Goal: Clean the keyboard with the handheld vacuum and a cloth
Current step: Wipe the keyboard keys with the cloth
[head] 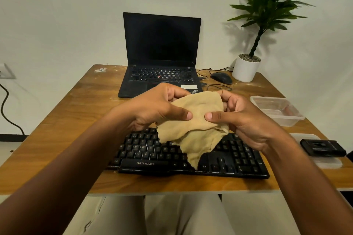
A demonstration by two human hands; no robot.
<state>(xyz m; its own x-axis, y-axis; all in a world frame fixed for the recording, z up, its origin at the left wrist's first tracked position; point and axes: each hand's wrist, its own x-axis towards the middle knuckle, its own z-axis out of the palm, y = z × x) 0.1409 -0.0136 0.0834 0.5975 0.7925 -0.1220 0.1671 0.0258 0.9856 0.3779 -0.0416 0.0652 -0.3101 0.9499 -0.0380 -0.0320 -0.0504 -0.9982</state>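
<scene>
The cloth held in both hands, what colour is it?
The cloth is plain tan-yellow without any pattern, seen clearly in the head view.

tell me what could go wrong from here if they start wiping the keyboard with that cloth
1. The cloth is held bunched in the left hand and right hand, with a ragged corner hanging over the keyboard; loose edges might snag keycaps.
2. The keyboard sits near the table edge, so a hard wipe could push it toward the lap.
3. A black device beside the right wrist could get knocked.
</scene>
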